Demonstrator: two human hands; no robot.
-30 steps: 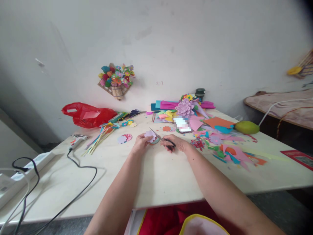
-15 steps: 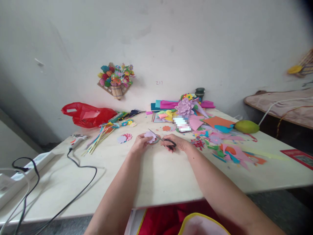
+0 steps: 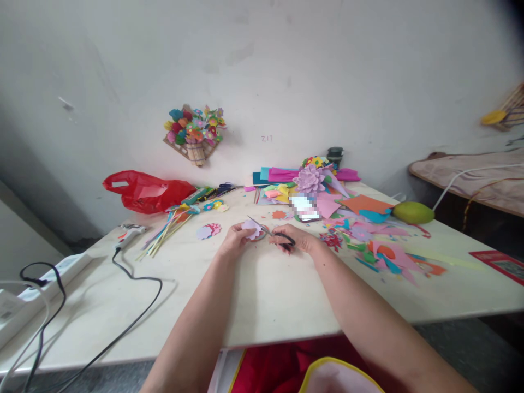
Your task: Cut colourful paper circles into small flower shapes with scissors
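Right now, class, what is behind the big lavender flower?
Magenta sheeting shows to its left and right, and small colourful flowers show above. The lavender flower hides whether the magenta parts join and anything else directly behind it.

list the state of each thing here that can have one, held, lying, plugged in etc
scissors: held in right hand, opening hard to judge
lavender piece: held in left hand, edge scalloped
glue gun: lying down, not held
black plug: apparently plugged into power strip
red bag: slumped, crumpled
wall basket: hung up, filled with flowers
scraps: loose, scattered
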